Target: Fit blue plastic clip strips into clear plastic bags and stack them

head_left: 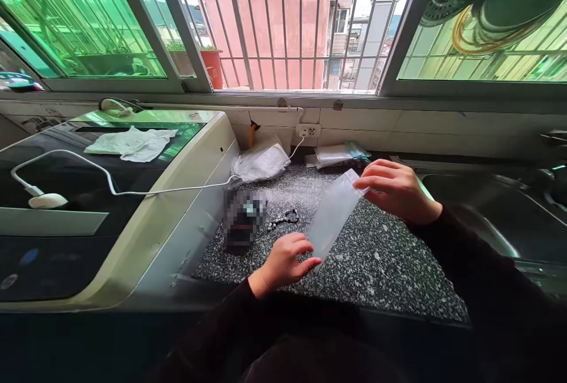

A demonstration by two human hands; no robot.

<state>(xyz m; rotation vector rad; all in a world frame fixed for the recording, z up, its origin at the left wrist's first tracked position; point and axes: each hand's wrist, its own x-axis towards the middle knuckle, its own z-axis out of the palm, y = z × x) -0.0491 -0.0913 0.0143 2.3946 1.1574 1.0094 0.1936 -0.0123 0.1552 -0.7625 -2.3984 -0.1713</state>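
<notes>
A frosted, translucent plastic bag (333, 218) is held tilted above the speckled stone counter (376, 271). My right hand (394, 188) pinches its upper right end between thumb and fingers. At the lower left end, my left hand (289, 260) grips the bag's edge, thumb towards me. Whether anything is inside the bag I cannot tell. Just beyond my left hand lies a small beaded string (284, 219) with dark and pale beads. Left of the beads is a dark item (244, 221), blurred out by pixelation.
Clear plastic packaging (261, 161) and a stack of flat bags (339, 154) lie at the back near a wall socket (309, 130). A washing machine (177, 223) stands left, with a white cable (133, 193) across it. A metal sink (491, 212) is at right.
</notes>
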